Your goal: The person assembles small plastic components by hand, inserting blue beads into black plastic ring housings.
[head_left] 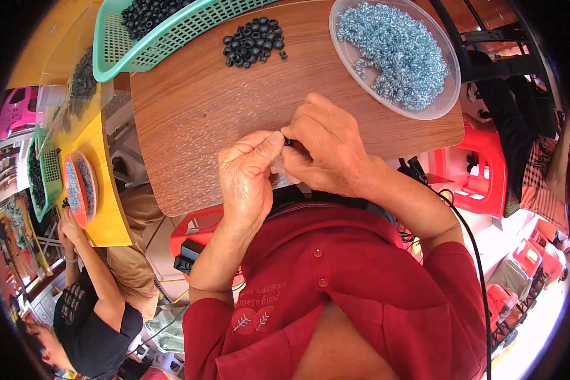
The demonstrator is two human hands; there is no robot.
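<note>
My left hand and my right hand meet at the near edge of a brown wooden board. Between their fingertips they pinch one small black ring, and a pale small part shows just under it. A loose pile of black rubber rings lies on the far part of the board. To its right stands a clear plastic dish holding many small silvery metal rings.
A green plastic basket with more black rings rests on the board's far left corner. A yellow table at left holds baskets and a red dish, with another person working there. Red plastic stools stand at right.
</note>
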